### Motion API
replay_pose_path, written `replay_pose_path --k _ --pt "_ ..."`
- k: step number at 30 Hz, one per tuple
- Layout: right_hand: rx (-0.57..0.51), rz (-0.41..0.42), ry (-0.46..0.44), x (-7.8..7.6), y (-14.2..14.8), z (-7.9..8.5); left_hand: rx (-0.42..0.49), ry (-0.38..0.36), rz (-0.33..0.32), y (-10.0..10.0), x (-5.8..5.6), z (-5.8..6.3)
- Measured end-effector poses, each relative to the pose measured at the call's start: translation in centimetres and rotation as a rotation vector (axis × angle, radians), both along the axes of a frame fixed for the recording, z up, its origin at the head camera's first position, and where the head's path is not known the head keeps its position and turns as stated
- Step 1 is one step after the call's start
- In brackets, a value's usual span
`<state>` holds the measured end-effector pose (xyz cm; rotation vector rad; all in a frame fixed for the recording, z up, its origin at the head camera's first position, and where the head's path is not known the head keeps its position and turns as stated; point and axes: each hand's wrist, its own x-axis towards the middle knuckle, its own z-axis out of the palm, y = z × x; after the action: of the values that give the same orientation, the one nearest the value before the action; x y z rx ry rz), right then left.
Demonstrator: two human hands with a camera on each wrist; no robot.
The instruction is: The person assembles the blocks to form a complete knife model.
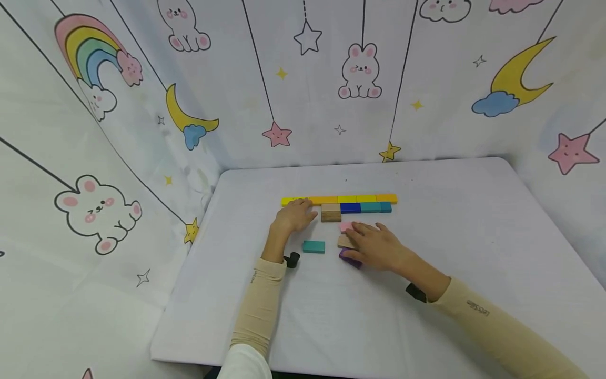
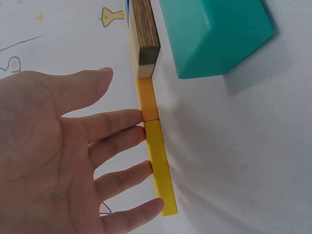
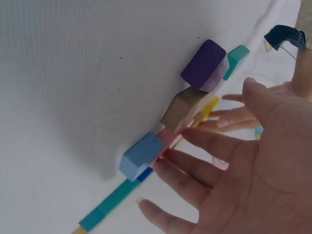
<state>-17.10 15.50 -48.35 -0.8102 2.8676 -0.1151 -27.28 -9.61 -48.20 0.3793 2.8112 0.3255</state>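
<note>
White tabletop (image 1: 473,231) surrounds the blocks (image 1: 350,208), its edges apart from left hand (image 1: 295,215) and right hand (image 1: 377,246), both spread.

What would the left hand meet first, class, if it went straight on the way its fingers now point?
Most likely the end yellow block, with the orange block beside it at the index finger. The left hand's fingertips lie right at them; whether they touch is unclear.

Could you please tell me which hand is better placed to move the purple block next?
Probably the right hand: its thumb is close to the purple block, while the left hand is farther off, touching the long yellow-and-orange row.
</note>
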Motion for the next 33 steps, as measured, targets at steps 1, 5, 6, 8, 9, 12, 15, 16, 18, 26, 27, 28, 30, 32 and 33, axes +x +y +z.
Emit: replay_pose_path --k 1,5,6,8,9,12,15,16,18,26,27,28,30,32,33 --pt "0.000 0.001 0.003 0.0 0.0 0.0 0.002 -0.001 0.001 0.0 0.0 0.0" --pt "0.012 0.001 0.025 0.0 0.3 0.0 0.007 -0.002 0.000 0.0 0.1 0.1" --pt "0.012 -0.002 0.029 0.0 0.3 0.0 0.007 -0.002 -0.001 0.1 0.1 0.2" --pt "0.011 -0.008 0.034 0.0 0.4 0.0 0.006 -0.001 -0.002 0.1 0.1 0.2" --pt "0.013 -0.011 0.034 -0.1 0.4 0.0 0.007 -0.002 -0.002 0.1 0.1 0.3" --pt "0.012 -0.030 0.016 -0.1 0.3 0.0 0.007 -0.010 -0.001 0.1 0.1 0.3" --pt "0.017 -0.049 -0.006 -0.3 0.2 -0.2 0.007 -0.017 -0.001 0.0 0.1 0.3" --pt "0.016 -0.058 -0.012 -0.4 0.2 -0.3 0.007 -0.018 0.000 0.0 0.2 0.3" --pt "0.014 -0.067 -0.020 -0.5 0.1 -0.4 0.005 -0.018 0.001 0.0 0.2 0.3" --pt "-0.007 -0.079 -0.003 -1.0 -0.1 -0.8 -0.006 -0.013 -0.006 -0.1 0.1 0.2" --pt "-0.009 -0.079 -0.002 -1.1 -0.1 -0.9 -0.005 -0.013 -0.007 -0.1 0.1 0.1" --pt "-0.013 -0.078 -0.001 -1.1 -0.1 -0.8 -0.004 -0.013 -0.008 -0.1 0.1 0.1" --pt "-0.019 -0.085 -0.004 -1.2 -0.2 -0.7 -0.003 -0.012 -0.009 -0.1 0.1 0.1" --pt "-0.024 -0.095 -0.010 -1.3 -0.3 -0.6 -0.001 -0.008 -0.007 0.0 0.1 0.1" --pt "-0.027 -0.101 -0.014 -1.3 -0.4 -0.6 0.000 -0.006 -0.006 0.0 0.1 0.1"
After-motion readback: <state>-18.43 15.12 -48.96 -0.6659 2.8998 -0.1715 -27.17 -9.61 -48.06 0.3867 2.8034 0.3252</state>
